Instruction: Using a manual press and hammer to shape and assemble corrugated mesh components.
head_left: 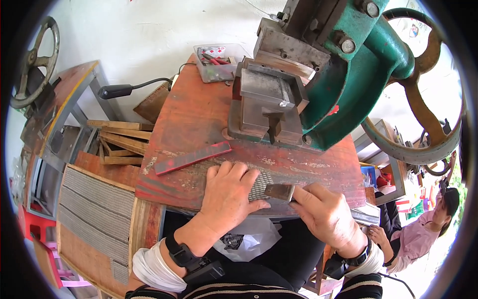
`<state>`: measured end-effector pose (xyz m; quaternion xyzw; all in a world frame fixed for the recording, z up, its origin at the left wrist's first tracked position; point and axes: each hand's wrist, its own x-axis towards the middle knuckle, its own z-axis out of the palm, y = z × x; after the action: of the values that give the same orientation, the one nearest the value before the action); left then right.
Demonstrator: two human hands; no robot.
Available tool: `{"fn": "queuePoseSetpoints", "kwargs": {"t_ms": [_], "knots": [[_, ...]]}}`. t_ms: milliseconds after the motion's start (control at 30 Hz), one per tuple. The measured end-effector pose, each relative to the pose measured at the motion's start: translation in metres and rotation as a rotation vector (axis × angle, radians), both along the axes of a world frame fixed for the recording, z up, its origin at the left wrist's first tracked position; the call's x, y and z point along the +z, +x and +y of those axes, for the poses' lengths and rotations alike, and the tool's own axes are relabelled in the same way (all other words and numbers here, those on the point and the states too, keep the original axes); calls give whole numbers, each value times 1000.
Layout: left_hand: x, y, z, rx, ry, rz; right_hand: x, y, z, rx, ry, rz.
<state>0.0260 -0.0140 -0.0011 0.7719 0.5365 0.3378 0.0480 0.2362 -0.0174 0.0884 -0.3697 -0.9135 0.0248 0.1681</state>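
My left hand (pixel 226 194) rests on the reddish wooden tabletop with its fingers bent, over a sheet of small grey ridged pieces (pixel 260 186). The thumb lies along the near edge of this sheet and the fingers along its far side, and the palm hides part of it. In my right hand (pixel 322 212) is a scraper with a wide flat metal blade (pixel 280 192); the fingers are wrapped round its handle. The blade's end meets the right side of the grey sheet. A narrow red-edged bar (pixel 193 158) lies just beyond my left hand.
A green press (pixel 343 99) with a steel die block (pixel 266 107) and large handwheel (pixel 428 94) stands at the back right. A clear plastic box (pixel 221 50) holds tools. At left, a wooden tray (pixel 133 224) bears rows of grey pieces. Another person (pixel 420 236) sits at far right.
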Motion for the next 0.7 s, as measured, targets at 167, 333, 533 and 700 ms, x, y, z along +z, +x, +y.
{"fn": "queuePoseSetpoints", "kwargs": {"t_ms": [167,333,533,700], "knots": [[-1,0,0,-2,13,-5,-5,-1,-2,13,20,-55],[0,0,0,5,1,-3,-1,0,-4,3,47,50],[2,1,0,15,-3,1,-2,-1,-5,-10,5,49],[-2,1,1,29,11,-11,-12,8,0,-53,-56,40]]}}
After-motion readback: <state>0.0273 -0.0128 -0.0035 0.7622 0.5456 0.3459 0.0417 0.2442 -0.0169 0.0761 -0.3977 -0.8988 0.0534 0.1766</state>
